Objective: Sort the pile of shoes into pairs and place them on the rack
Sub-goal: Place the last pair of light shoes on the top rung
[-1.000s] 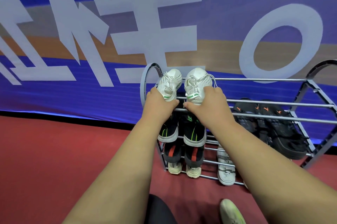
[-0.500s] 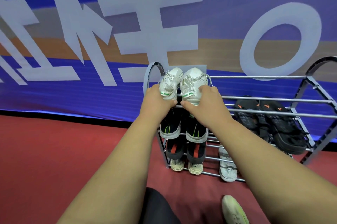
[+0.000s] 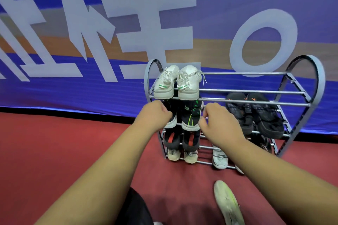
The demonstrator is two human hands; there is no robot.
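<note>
Just above both hands, the pair of white lace-up sneakers with green tabs (image 3: 175, 83) sits heels-out on the top bars of the grey metal tube shoe rack (image 3: 256, 91). The left hand (image 3: 155, 114) and right hand (image 3: 217, 121) hang loosely curled and empty, touching no shoe. To finish well, check that both heels are level before reaching for the pale green-streaked shoe (image 3: 227, 202) on the red floor (image 3: 64, 142), below the right hand.

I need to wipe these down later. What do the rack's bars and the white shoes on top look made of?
Rack bars: likely metal tubing, smooth with a grey sheen. White shoes: seemingly knit or mesh uppers with laces, on thick, matte rubber-like soles.
</note>
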